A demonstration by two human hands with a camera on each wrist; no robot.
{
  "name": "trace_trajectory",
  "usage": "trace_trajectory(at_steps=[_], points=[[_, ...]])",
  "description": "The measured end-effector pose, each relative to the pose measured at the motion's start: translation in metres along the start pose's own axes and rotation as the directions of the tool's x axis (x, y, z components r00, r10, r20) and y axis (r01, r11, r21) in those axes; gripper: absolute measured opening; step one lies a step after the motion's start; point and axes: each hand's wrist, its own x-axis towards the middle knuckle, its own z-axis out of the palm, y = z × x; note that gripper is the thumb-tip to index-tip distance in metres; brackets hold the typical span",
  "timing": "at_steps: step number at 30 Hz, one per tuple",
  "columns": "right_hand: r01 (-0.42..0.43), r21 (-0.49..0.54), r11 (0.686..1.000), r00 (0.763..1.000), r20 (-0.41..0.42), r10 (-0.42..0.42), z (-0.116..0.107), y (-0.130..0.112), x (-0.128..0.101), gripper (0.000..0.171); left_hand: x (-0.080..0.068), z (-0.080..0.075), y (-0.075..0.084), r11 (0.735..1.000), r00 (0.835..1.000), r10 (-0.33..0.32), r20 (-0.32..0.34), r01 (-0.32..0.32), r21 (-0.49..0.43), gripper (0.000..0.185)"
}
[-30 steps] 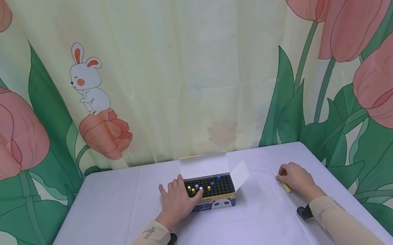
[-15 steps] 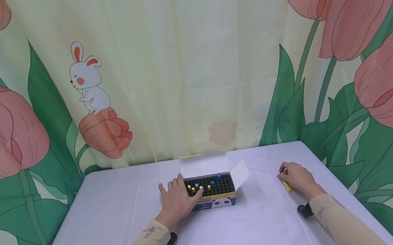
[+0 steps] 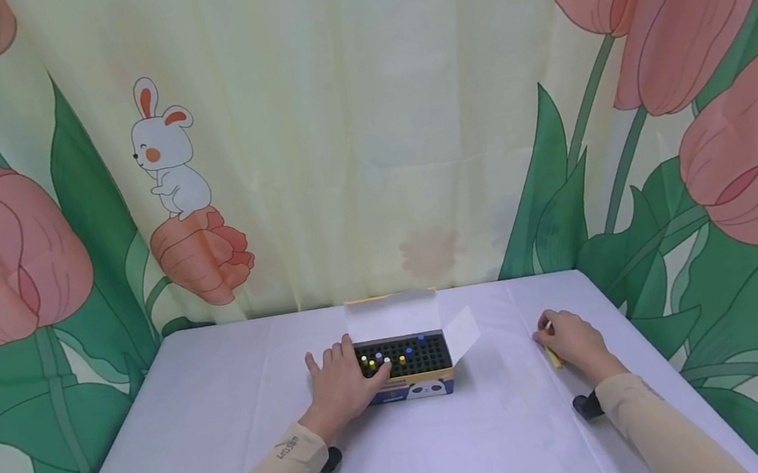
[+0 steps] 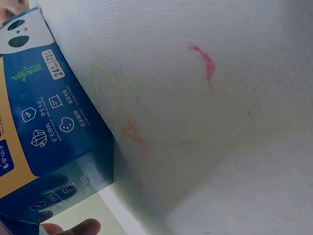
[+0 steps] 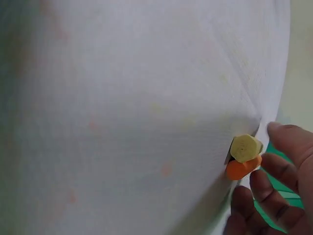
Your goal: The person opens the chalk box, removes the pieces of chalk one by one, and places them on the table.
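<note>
- Hardly anything has shifted since the earlier frames: my right hand (image 3: 572, 343) has drawn slightly back toward the near edge with its crayons, and my left hand (image 3: 341, 383) has stayed put on the box.
- My left hand lies flat with its fingers spread and relaxed against the left end of the crayon box (image 3: 408, 370), the fingertips reaching its black tray; that grip is wide and clasps nothing.
- I see the box in the middle of the counter (image 3: 230, 419), its white lid flap standing up at the back, a few yellow, white and blue crayon tips poking from the tray's holes.
- In the left wrist view the blue side of the box fills the left edge, with one fingertip (image 4: 78, 227) showing below it.
- My right hand rests on the counter well apart to the right of the box, its curled fingers closed around a yellow crayon (image 5: 246, 146) and an orange crayon (image 5: 243, 167), which lie touching each other.
</note>
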Motion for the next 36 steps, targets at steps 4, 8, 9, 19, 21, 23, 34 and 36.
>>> trace_trajectory(at_steps=[4,8,9,19,21,23,34,36], points=[[0.001,-0.006,1.0,0.999,-0.045,-0.002,-0.005,-0.008,-0.001,0.037,0.0,0.0,0.0,1.0,1.0,-0.002,0.009,0.003,-0.013,0.108],[0.047,-0.013,0.999,0.993,-0.107,-0.048,-0.018,-0.026,0.002,0.038,0.001,-0.001,0.0,1.0,1.0,-0.004,0.011,0.005,-0.021,0.108],[0.057,-0.019,0.998,0.991,-0.119,-0.059,-0.021,-0.03,0.003,0.038,0.001,-0.001,0.0,1.0,1.0,-0.004,0.01,0.005,-0.022,0.108],[0.111,-0.024,0.994,0.981,-0.155,-0.113,-0.036,-0.061,0.004,0.035,0.001,0.0,0.001,0.998,1.0,0.008,0.02,-0.007,-0.055,0.107],[0.135,-0.029,0.99,0.976,-0.168,-0.138,-0.039,-0.068,0.003,0.034,0.0,-0.001,0.0,0.998,1.0,0.009,0.024,-0.008,-0.058,0.107],[0.163,-0.035,0.986,0.968,-0.187,-0.167,-0.043,-0.076,0.001,0.033,0.0,-0.001,0.0,0.998,1.0,0.011,0.023,-0.01,-0.06,0.107],[0.297,-0.07,0.952,0.915,-0.262,-0.305,-0.068,-0.138,-0.015,0.028,0.0,-0.001,0.0,0.998,1.0,0.008,0.027,-0.006,-0.061,0.107],[0.333,-0.075,0.94,0.9,-0.273,-0.341,-0.069,-0.147,-0.018,0.027,0.0,-0.001,0.001,0.998,0.999,0.004,0.035,-0.002,-0.055,0.108]])
